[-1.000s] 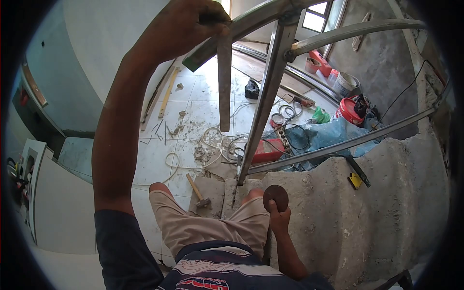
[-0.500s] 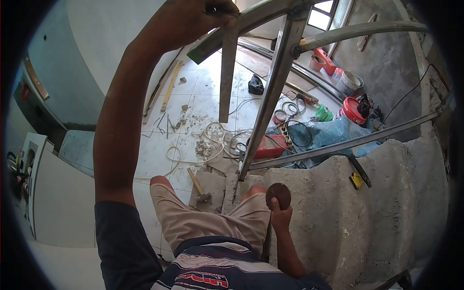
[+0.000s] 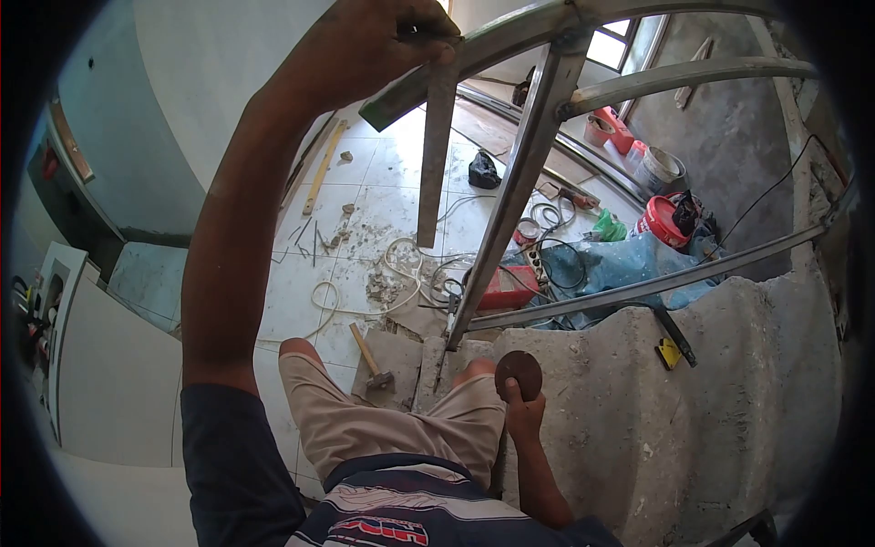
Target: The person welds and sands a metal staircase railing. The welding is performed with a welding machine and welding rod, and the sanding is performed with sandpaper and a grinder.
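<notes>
Left hand (image 3: 392, 46) up high, fingers closed on top end of flat strip (image 3: 437, 155); strip hangs down beside end of curved rail (image 3: 497, 44). Right hand (image 3: 526, 415) grasps brown disc (image 3: 522, 367) near right knee, thumb on its face. For good work, I think, pinch should be firm and strip steady against rail, disc edge away from leg. Containers beyond post (image 3: 519, 182): red bucket (image 3: 654, 219) with black bag at its mouth; grey pail (image 3: 654, 173), contents too far to tell; red box (image 3: 510, 287), dark cable beside.
</notes>
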### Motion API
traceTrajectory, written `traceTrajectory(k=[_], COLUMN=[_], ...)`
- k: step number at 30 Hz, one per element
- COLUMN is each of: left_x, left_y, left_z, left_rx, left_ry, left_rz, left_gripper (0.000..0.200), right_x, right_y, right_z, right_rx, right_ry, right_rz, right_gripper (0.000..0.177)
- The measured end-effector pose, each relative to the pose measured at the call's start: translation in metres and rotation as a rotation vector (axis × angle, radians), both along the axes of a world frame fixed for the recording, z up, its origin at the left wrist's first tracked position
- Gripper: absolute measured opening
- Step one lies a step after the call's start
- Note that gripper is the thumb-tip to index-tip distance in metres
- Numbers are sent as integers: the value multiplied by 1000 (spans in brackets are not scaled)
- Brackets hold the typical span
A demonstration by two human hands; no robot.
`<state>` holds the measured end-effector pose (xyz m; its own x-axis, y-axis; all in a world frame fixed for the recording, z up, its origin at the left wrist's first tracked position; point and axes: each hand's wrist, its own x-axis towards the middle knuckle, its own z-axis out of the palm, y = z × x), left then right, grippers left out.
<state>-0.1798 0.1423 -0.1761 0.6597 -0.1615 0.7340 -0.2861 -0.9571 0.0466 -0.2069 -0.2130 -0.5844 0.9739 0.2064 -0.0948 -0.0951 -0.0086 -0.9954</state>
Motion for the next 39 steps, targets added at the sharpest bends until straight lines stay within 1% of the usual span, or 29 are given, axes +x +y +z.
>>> traceTrajectory(k=[3, 5, 9, 11, 15, 17, 21, 24, 27, 28, 30, 32, 34, 36, 38, 39], left_x=[-4, -14, -13, -13, -17, -22, -17, -16, -24, -23, -18, -12, -19, -21, -14, -14], left_y=[-9, -23, -23, -24, -27, -31, -26, -28, -37, -36, -34, -31, -38, -38, -30, -29], left_z=[4, 17, 17, 16, 17, 19, 16, 16, 19, 17, 15, 14, 16, 18, 14, 14], left_rx=[-4, -215, -218, -276, -268, -193, -204, -180, -239, -195, -150, -207, -206, -206, -196, -194], left_ry=[-12, 154, 151, 164, 171, 126, 117, 115, 134, 107, 85, 106, 109, 107, 93, 92], left_rz=[36, 55, 61, 79, 66, 19, 21, 72, 23, 41, 46, 142, 94, 51, 109, 108], left_gripper=[19, 18, 18, 18, 19, 18, 18, 18, 18, 18, 17, 18, 17, 17, 17, 17], right_x=[1, 0, 0, 1, 2, 3, 2, 2, 3, 3, 7, 17, 31, 37, 53, 56], right_y=[0, 1, 0, 0, -1, -1, 0, 2, 5, 6, 13, 29, 47, 72, 93, 108], right_z=[-4, -4, -4, -3, -8, -8, -3, -1, 0, 2, 11, 32, 71, 128, 174, 196], right_rx=[-20, -12, -18, -6, 9, 4, -9, -2, 16, 14, -79, 10, 78, 248, 246, 298], right_ry=[-3, 4, -7, -1, 0, -4, -2, -9, -25, -19, -34, -147, -327, -464, -891, -977], right_rz=[12, 15, 25, 20, 20, 22, 36, 33, 38, 31, 52, 71, 100, 133, 113, 52], right_gripper=[34, 33, 32, 32, 31, 31, 32, 32, 33, 33, 35, 36, 38, 37, 36, 36])
